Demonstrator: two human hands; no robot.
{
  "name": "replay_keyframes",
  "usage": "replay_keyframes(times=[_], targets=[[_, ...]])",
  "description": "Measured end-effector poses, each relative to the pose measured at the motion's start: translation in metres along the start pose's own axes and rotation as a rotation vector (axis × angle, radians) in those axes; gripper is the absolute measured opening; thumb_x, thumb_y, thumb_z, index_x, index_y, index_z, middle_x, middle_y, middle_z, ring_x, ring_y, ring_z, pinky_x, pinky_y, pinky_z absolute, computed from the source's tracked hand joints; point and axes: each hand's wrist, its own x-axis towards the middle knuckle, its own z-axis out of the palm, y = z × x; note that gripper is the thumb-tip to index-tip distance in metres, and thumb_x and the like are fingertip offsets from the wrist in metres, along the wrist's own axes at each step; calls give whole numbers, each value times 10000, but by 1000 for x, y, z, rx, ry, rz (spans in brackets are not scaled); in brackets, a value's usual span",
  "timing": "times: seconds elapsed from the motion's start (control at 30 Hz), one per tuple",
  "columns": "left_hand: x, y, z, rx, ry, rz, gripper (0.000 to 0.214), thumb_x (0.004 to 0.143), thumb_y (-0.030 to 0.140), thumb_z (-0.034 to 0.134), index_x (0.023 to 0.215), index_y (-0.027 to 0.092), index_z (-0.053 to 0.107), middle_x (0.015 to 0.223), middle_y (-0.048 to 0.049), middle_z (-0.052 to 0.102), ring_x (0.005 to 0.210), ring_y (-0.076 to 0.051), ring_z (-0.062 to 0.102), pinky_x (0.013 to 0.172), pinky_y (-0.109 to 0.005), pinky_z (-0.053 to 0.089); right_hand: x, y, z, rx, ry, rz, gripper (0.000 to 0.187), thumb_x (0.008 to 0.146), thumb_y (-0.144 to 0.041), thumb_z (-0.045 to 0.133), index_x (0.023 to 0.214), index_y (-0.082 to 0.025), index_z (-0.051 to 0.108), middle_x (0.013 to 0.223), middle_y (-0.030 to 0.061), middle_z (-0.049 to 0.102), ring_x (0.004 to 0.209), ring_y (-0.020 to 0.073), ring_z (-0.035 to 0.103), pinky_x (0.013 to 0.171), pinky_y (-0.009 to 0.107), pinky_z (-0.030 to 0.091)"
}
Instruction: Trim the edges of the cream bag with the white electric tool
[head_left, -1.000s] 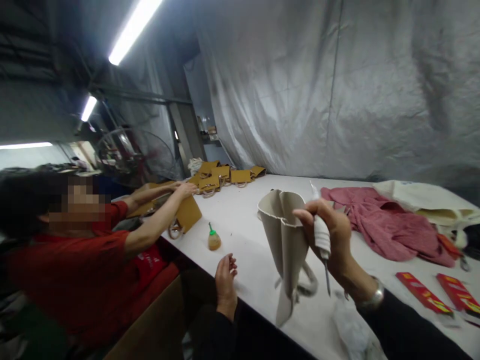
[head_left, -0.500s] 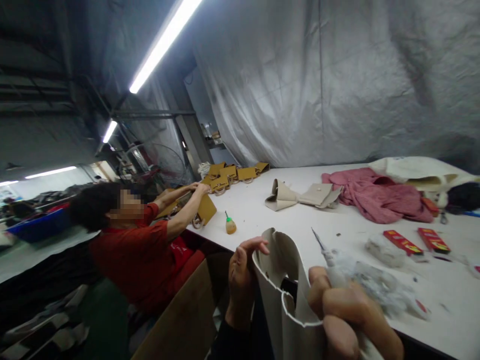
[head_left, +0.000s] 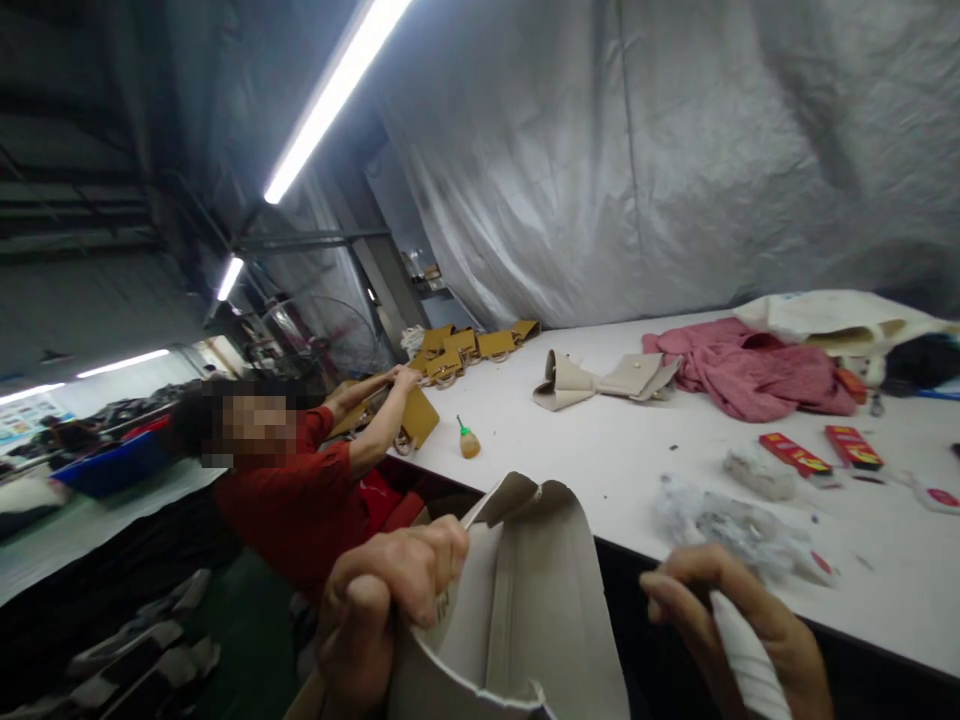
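A beige bag body (head_left: 555, 580), stiff and open at the top, is held up low in front of me. My left hand (head_left: 382, 600) is closed on its left rim, with the thumb bent and fingers over the edge. To the right, apart from the bag, my right hand (head_left: 750, 610) is curled round a white, ridged handle (head_left: 746, 655); its working end is hidden now. Beyond my hands, another beige bag (head_left: 570, 380) lies on the white table, with a beige flap piece (head_left: 637, 375) beside it.
A co-worker in a red shirt (head_left: 292, 510) handles a mustard bag (head_left: 420, 420) at left. Several mustard bags (head_left: 495, 345) stand behind a green-capped bottle (head_left: 469, 440). At right lie pink cloth (head_left: 750, 370), red boxes (head_left: 795, 455) and a clear plastic bag (head_left: 735, 525) on the white table (head_left: 555, 450).
The bag body has tilted and turned, showing more of its inside. My left hand now grips its left rim. My right hand has moved off the bag to the right; the metal spike has left view.
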Motion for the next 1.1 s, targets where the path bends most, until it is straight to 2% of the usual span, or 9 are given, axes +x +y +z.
replay_keyframes(times=[0.07, 0.1, 0.17, 0.23, 0.33, 0.47, 0.83, 0.97, 1.1], targets=[[-11, 7, 10, 68, -76, -57, 504, 1032, 520, 461, 739, 182, 697, 525, 2, 488, 530, -149, 470, 640, -370, 438, 5, 9, -1, 17, 24, -85, 258, 895, -450, 797, 934, -241, 649, 890, 9, 754, 759, 179, 724, 679, 240, 596], [-17, 6, 14, 59, -85, -85, 499, 1034, 514, 456, 752, 183, 702, 528, 1, 489, 528, -149, 471, 634, -368, 437, 7, 13, 0, 15, -21, -126, 340, 858, -457, 835, 1045, -247, 644, 1075, 49, 767, 948, 219, 744, 822, 301, 618], [-27, 0, 21, -34, -63, -143, 504, 1038, 519, 440, 748, 188, 686, 521, 13, 463, 508, -138, 441, 624, -359, 431, 8, 22, 3, -9, -165, -166, 514, 810, -448, 881, 1197, -252, 605, 1353, 108, 681, 1270, 281, 639, 1058, 431, 547], [-35, -10, 24, -167, -23, -169, 522, 1041, 542, 416, 722, 196, 642, 496, 34, 412, 478, -122, 390, 614, -345, 424, 7, 27, 5, -23, -283, -120, 603, 780, -397, 911, 1266, -252, 585, 1419, 118, 635, 1356, 297, 570, 1120, 477, 489], [-41, -23, 24, -307, 19, -133, 571, 1039, 599, 372, 672, 200, 550, 456, 57, 347, 439, -105, 323, 598, -319, 411, 4, 29, 0, 22, -437, 143, 571, 767, -311, 919, 1239, -239, 607, 1154, 57, 738, 1015, 227, 712, 885, 349, 573], [-39, -31, 20, -403, -52, -54, 626, 1016, 669, 369, 611, 201, 464, 428, 70, 338, 418, -104, 316, 578, -314, 406, 0, 28, -10, 103, -527, 391, 393, 783, -232, 893, 1079, -210, 634, 807, -49, 696, 667, 121, 610, 624, 223, 461], [-46, -37, 16, -610, -111, -138, 581, 1027, 624, 407, 620, 210, 440, 437, 74, 351, 463, -120, 358, 699, -316, 425, -3, 39, -5, -111, -480, 146, 361, 765, -217, 908, 954, -184, 602, 816, -45, 622, 684, 109, 540, 616, 221, 368], [-51, -38, 8, -627, -118, -142, 521, 1028, 551, 484, 627, 221, 440, 432, 80, 343, 460, -121, 364, 708, -311, 444, -1, 40, -8, -17, -467, 198, 308, 781, -177, 890, 915, -181, 612, 754, -60, 633, 637, 95, 552, 587, 200, 385], [-62, -54, -11, -792, -95, -88, 516, 963, 644, 541, 647, 238, 497, 412, 94, 401, 450, -117, 387, 728, -306, 491, 0, 40, -13, 133, -474, 247, 225, 818, -162, 852, 898, -175, 642, 732, -55, 685, 607, 87, 596, 557, 176, 408]])
